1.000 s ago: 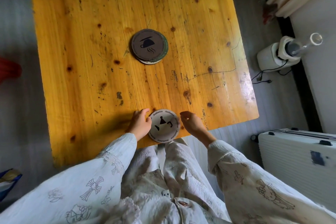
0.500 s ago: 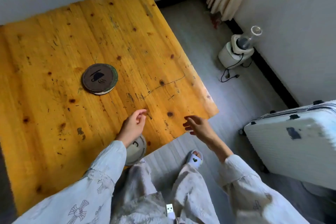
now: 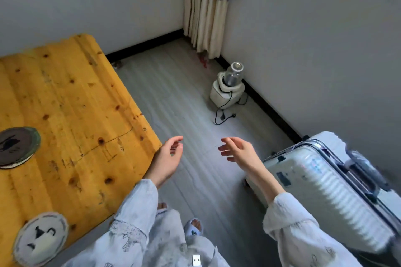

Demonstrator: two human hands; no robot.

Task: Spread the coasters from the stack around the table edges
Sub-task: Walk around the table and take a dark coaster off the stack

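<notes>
I hold both hands empty over the floor: left hand (image 3: 167, 159) and right hand (image 3: 238, 151), fingers loosely spread. One pale coaster (image 3: 40, 238) lies at the bench (image 3: 86, 104) near edge. The stack (image 3: 17, 146) sits mid-bench. Next: reach back, lift the top coaster.

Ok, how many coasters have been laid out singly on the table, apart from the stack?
1. A white coaster lies at the table's near edge, bottom left. The dark-topped stack sits farther in. Part of the table is out of view, so others may be hidden.
</notes>
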